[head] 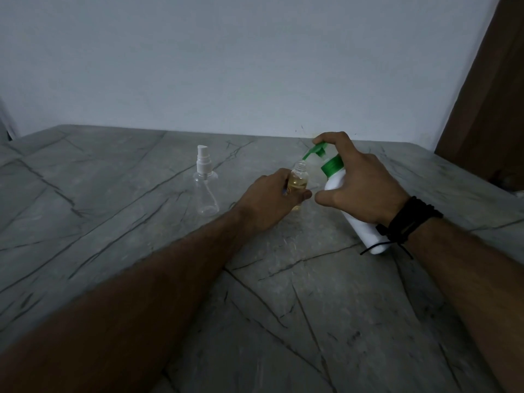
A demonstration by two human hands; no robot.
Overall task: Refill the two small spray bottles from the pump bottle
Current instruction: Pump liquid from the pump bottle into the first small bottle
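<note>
The right hand [365, 182] is wrapped around a white pump bottle [354, 219] with a green collar and green pump head [316, 151]; the bottle is tilted, its base low toward the near right and its top leaning up and left; the forefinger curls over the top of the pump head, the thumb presses the bottle's side, and the fingers are clenched on it; a black corded wristband [408, 222] circles the right wrist, with a loose end hanging in front of the bottle's base; the green spout points down to just above the open neck of 1 small uncapped spray bottle [299, 181], which stands upright on the grey veined table [113, 222] and holds pale yellow liquid; the left hand [272, 197] grasps this small bottle from the left, fingers closed round its body; the 2nd small spray bottle [206, 191], clear and with its white spray cap on, stands upright to the left, apart from both hands; a pale wall [255, 58] rises behind the table, and a brown panel [490, 109] stands at the far right.
</note>
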